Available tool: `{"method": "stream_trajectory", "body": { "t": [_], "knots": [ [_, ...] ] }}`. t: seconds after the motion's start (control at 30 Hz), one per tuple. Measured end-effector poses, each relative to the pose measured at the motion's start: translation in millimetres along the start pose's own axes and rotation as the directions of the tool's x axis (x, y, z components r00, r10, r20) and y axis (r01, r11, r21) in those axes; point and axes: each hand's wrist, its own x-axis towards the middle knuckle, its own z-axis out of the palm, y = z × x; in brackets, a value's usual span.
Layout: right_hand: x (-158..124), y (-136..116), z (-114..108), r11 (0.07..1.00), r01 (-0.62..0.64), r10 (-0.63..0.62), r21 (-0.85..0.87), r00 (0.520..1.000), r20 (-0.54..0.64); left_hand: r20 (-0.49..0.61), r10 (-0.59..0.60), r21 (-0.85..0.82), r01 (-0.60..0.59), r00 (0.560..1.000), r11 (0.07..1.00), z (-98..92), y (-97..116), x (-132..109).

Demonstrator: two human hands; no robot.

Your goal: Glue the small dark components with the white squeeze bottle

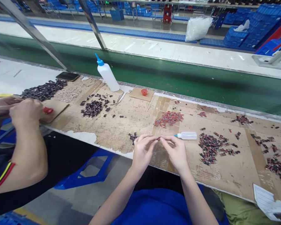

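My left hand [142,153] and my right hand [175,151] meet at the table's near edge. Both pinch one small red and black part [158,138] between their fingertips. A small squeeze bottle with a blue tip [186,135] lies on its side just past my right hand. A pile of red parts [169,118] lies farther back on the cardboard sheet [131,118]. To the right lies a heap of dark and red parts [209,147].
A co-worker's hands [18,109] work at the left, near a red cap [48,110] and a pile of black parts [43,90]. A tall white bottle [107,74] leans at the back. A green conveyor belt [189,78] runs behind. More parts [277,165] lie at right.
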Motion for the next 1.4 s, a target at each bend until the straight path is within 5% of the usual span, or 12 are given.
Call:
{"method": "stream_trajectory", "body": {
  "t": [0.37, 0.83, 1.03, 1.17, 1.27, 1.33, 1.4],
  "knots": [
    [-10, 0, 0, 0.997, 0.032, -0.027, 0.066, 0.997, -0.076, 0.000, 0.059, 0.023, -0.059, 0.998, 0.998, -2.6, 9, -4],
    [-14, 3, -9, 0.964, 0.265, -0.265, 0.012, 0.964, -0.039, 0.116, -0.082, -0.298, 0.114, 0.990, 0.948, -7.3, 23, 0],
    [-19, 10, -14, 0.944, 0.311, -0.318, -0.110, 0.947, -0.054, 0.144, -0.078, -0.330, 0.122, 0.987, 0.936, 1.4, 23, -3],
    [-23, 17, -34, 0.915, 0.276, -0.321, -0.294, 0.939, -0.119, 0.311, -0.047, -0.299, 0.145, 0.949, 0.943, 9.1, 17, -3],
    [-23, 16, -66, 0.852, 0.221, -0.397, -0.475, 0.864, -0.310, 0.329, -0.072, -0.119, 0.117, 0.941, 0.986, 2.7, 3, 5],
    [-20, 12, -89, 0.783, 0.145, -0.468, -0.605, 0.778, -0.419, 0.199, -0.116, 0.083, 0.101, 0.973, 0.991, -8.1, -12, 14],
    [-14, 8, -107, 0.639, 0.103, -0.576, -0.762, 0.721, -0.385, 0.047, -0.162, 0.288, 0.142, 0.986, 0.947, -20.5, -27, 24]
  ]
}}
